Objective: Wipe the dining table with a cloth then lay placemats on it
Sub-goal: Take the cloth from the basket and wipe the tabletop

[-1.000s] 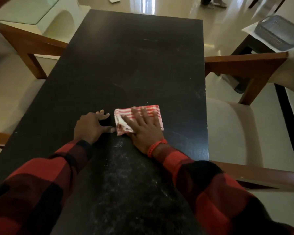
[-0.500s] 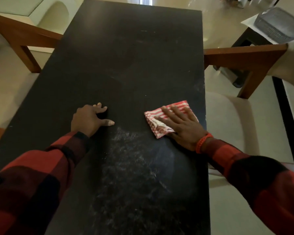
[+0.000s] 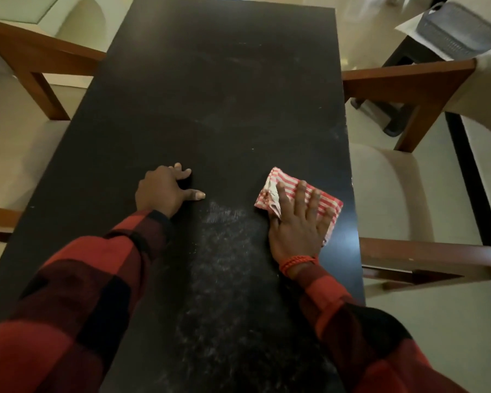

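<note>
My right hand (image 3: 298, 222) lay flat on the folded cloth (image 3: 321, 204), fingers straight and spread, pressing it to the dining table (image 3: 224, 95) close to the right edge. The cloth's long axis ran slantwise, from its far-left corner toward the near right, and it sat directly under my palm, so that hand was plainly the one to sweep it. The pale dusty smear (image 3: 221, 217) I judged next in line lay to the left of the cloth, between my two hands and trailing back toward me. My left hand (image 3: 165, 191) rested on the bare top, well apart from the cloth, fingers loosely bent, thumb out, holding nothing. The cloth was soft, red-and-white striped, rumpled at one corner; the tabletop was dark, matte, hard and scuffed. No placemats showed
</note>
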